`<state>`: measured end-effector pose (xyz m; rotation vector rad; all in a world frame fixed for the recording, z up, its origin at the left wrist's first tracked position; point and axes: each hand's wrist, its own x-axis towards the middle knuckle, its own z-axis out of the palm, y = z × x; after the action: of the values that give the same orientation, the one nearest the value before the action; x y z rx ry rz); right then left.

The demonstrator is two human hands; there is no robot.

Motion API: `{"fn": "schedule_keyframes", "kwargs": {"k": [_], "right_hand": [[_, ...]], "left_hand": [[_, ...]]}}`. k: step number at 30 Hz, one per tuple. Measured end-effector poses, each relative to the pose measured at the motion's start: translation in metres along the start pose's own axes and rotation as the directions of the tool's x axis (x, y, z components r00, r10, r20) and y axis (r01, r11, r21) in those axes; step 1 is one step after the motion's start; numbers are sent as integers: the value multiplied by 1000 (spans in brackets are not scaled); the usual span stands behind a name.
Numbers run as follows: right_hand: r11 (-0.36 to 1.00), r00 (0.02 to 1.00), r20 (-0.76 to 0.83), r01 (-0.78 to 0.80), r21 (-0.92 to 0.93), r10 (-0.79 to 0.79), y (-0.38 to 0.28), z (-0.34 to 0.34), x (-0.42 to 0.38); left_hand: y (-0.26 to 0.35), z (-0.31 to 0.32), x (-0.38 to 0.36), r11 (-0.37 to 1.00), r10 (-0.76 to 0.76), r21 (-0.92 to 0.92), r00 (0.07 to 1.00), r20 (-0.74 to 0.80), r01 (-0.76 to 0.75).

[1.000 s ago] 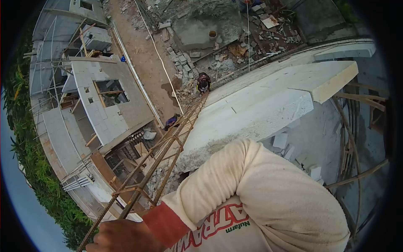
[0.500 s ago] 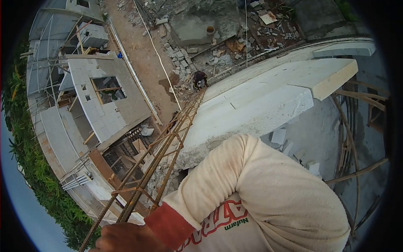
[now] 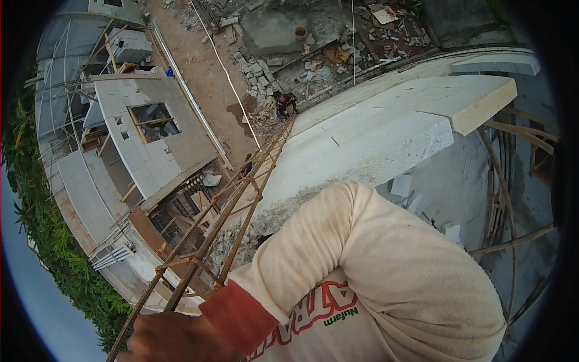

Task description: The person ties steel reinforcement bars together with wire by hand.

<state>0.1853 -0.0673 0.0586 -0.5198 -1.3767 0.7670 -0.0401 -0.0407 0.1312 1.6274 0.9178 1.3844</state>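
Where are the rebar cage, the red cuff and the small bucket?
Rebar cage (image 3: 183,287): head view, lower part of its middle bar.
Red cuff (image 3: 238,314): head view, middle of the band.
Small bucket (image 3: 300,36): head view, side wall.

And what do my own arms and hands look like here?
Only one arm shows. It wears a long, loose, cream-coloured sleeve, creased and smudged with brown, ending in a wide brick-red cuff. The hand is bare, with no glove. Beside the arm, the shirt has red lettering and a small green "Nufarm". Your other arm is out of view.
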Motion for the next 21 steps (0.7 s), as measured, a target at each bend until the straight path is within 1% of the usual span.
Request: {"fn": "schedule_keyframes", "kwargs": {"k": [4,6,8,10,13,15,17,19,21], "right_hand": [[998,998,14,56,-38,-56,1,9,0],[997,999,-32,-21,-79,19,-3,11,2],[998,999,-49,-25,-58,22,-3,8,2],[999,999,-37,41,23,-40,5,-4,5],[998,994,-97,53,15,-52,7,-12,9],[996,997,3,-74,-59,74,5,-3,18],[989,991,72,-102,-104,110,10,-2,21],[991,995,51,-80,-112,86,22,-6,22],[995,999,-30,-36,-97,34,36,-11,22]], "left_hand": [[7,-2,6,1000,11,7,1000,12,-11],[12,-2,7,1000,18,11,1000,22,-18],[15,0,9,1000,22,7,999,36,-23],[16,1,11,1000,26,5,998,48,-26],[17,2,13,999,32,8,998,57,-32],[16,4,17,999,34,5,997,68,-34],[14,5,20,1000,28,-1,996,80,-28],[11,6,21,999,32,-3,996,78,-32],[9,6,25,999,31,-9,995,92,-30]]}}
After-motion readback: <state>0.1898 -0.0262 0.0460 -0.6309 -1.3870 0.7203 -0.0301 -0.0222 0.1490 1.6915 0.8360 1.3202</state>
